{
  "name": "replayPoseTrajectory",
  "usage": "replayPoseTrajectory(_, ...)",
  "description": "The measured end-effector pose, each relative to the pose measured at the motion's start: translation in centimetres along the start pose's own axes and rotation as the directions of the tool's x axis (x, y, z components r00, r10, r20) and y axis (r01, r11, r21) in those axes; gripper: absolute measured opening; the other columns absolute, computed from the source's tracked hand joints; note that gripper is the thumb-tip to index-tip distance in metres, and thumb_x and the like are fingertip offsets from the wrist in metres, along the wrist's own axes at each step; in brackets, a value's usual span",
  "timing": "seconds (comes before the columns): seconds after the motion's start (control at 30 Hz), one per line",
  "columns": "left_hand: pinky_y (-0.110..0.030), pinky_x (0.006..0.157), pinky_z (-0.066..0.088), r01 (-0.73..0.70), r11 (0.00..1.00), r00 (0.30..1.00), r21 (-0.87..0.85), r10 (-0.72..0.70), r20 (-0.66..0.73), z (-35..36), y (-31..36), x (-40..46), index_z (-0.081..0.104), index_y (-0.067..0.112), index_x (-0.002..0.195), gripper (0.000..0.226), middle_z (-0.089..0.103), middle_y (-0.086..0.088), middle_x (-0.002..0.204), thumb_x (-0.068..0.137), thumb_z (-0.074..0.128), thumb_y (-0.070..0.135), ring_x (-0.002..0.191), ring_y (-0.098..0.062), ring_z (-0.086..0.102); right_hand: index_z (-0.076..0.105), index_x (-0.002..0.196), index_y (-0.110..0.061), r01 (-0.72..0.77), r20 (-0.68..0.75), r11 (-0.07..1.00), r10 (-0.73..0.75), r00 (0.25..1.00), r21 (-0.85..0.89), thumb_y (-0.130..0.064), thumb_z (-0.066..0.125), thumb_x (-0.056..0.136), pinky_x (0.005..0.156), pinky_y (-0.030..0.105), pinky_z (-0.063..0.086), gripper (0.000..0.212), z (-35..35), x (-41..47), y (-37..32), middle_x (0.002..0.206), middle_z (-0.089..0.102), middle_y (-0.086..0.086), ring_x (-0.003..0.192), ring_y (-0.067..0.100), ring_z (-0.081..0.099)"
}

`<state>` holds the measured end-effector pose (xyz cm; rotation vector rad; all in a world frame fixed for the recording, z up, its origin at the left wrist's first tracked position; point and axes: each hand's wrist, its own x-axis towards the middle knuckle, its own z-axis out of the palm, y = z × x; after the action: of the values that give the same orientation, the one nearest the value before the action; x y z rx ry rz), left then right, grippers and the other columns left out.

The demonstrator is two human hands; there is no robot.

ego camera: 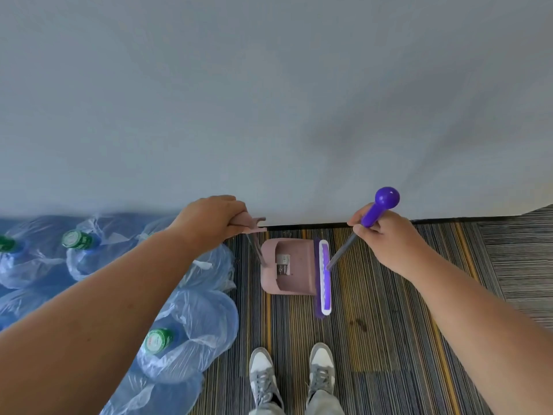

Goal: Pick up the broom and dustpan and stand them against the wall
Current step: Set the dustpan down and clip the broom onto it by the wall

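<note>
A pink dustpan (pixel 294 268) stands on the striped carpet close to the grey wall (pixel 269 100). Its thin grey pole rises to a pink handle, and my left hand (pixel 211 218) is shut on that handle. Right beside the pan stands the purple broom (pixel 324 277), head down on the carpet and touching the pan's right edge. My right hand (pixel 386 232) grips the broom's purple handle just below its round knob. Both poles are nearly upright, tops near the wall.
Several large blue water bottles (pixel 191 333) in plastic wrap, with green caps, crowd the floor on the left, right up to the dustpan. My two shoes (pixel 291 375) stand on the striped carpet (pixel 389 324) behind the broom. A black skirting strip runs along the wall's base.
</note>
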<state>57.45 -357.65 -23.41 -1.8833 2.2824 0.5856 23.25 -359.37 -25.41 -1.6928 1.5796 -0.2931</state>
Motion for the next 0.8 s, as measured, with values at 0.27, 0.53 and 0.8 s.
replayPoseTrajectory(0.27, -0.034, 0.074, 0.044, 0.036, 0.999, 0.999, -0.031, -0.036, -0.006, 0.4, 1.6, 2.4, 0.069, 0.022, 0.107, 0.025, 0.063, 0.005, 0.102, 0.098, 0.060, 0.044, 0.097, -0.021, 0.063, 0.068, 0.103, -0.024, 0.000, -0.001, 1.000, 0.000, 1.000, -0.008, -0.018, 0.061, 0.099, 0.075, 0.012, 0.043, 0.009, 0.4, 1.0, 0.2, 0.098, 0.070, -0.010, 0.096, 0.010, 0.067)
replayPoseTrajectory(0.53, -0.042, 0.096, 0.047, -0.001, 1.000, 0.999, -0.001, 0.001, -0.054, 0.0, 1.5, 2.2, 0.051, 0.029, 0.133, 0.049, 0.063, 0.009, 0.131, 0.091, 0.069, 0.045, 0.121, -0.021, 0.062, 0.064, 0.099, -0.021, 0.000, 0.032, 1.000, 0.001, 0.999, -0.030, -0.030, 0.055, 0.101, 0.065, 0.021, 0.046, 0.013, 0.8, 2.3, -0.7, 0.087, 0.070, -0.001, 0.081, 0.015, 0.067)
replayPoseTrajectory(0.8, -0.028, 0.087, 0.040, 0.052, 0.958, 0.971, -0.283, -0.114, -0.209, 1.0, -3.2, -1.0, 0.063, 0.029, 0.140, 0.047, 0.063, 0.001, 0.111, 0.095, 0.069, 0.015, 0.096, -0.018, 0.058, 0.059, 0.099, -0.008, -0.036, 0.133, 0.996, 0.025, 0.991, 0.085, -0.038, 0.052, 0.101, 0.088, 0.054, 0.053, 0.031, -0.1, 3.3, -3.2, 0.102, 0.065, 0.029, 0.090, 0.037, 0.067)
